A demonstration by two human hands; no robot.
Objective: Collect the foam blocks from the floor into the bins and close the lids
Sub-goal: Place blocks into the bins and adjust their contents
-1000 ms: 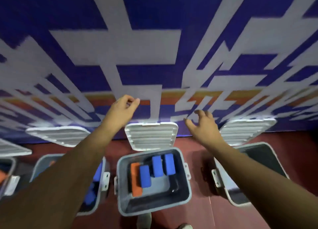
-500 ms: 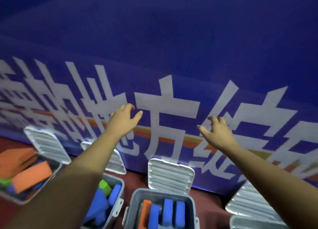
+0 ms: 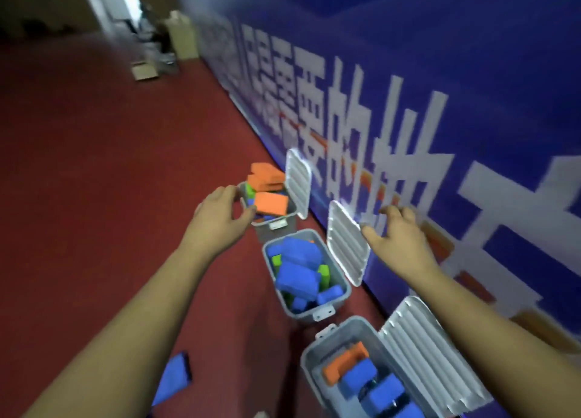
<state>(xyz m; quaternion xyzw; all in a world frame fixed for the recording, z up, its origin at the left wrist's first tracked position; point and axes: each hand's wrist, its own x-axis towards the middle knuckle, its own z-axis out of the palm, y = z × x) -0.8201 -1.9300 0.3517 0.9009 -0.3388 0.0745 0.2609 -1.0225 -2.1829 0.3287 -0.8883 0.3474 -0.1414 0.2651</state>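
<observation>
While left fingers [image 3: 230,192] hover, far bin [image 3: 276,222] just beside.

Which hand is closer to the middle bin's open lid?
Right. The right hand sits just beside the lid, thumb almost at its edge; the left hand is off by the far bin.

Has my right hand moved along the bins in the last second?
Yes. The right hand went from the nearest bin's lid to the middle bin's lid, one bin further.

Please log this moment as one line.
left hand: open, by far bin; right hand: open, by middle lid; lids open; blue block on floor
</observation>
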